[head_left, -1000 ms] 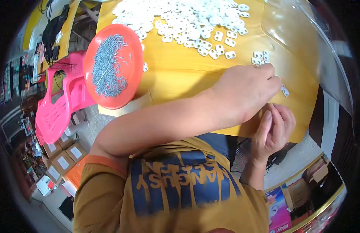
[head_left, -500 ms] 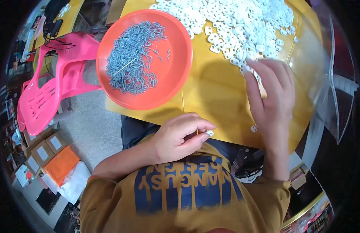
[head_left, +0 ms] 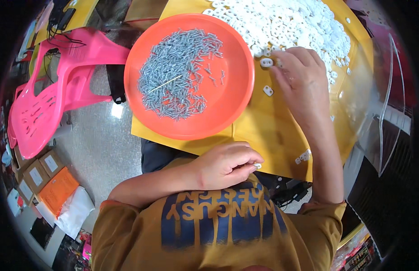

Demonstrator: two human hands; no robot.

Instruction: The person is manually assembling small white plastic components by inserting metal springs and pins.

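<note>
My left hand (head_left: 227,166) is held low in front of my shirt, near the table's front edge. Its thumb and forefinger pinch a small white plastic piece (head_left: 257,166), mostly covered by the fingertips. At the near edge of a heap of similar white two-holed pieces (head_left: 304,29), my right hand (head_left: 302,77) reaches in with thumb and forefinger apart. One loose white piece (head_left: 266,63) is just left of its fingertips, and a second loose piece (head_left: 268,91) lies nearer to me. Several more pieces (head_left: 303,156) sit together by the table's front edge, beside my right forearm.
On the left of the yellow table (head_left: 259,128) stands a round orange-red basin (head_left: 227,97) with a mass of small silvery screws (head_left: 173,72) and a thin pale stick. Left of the table is a pink plastic chair (head_left: 42,108). Cardboard boxes (head_left: 37,174) stand on the floor.
My right hand has moved to the left along the heap's edge. Several white pieces now lie by the front edge, where one showed before. My left hand keeps its pinch; the view has shifted.
</note>
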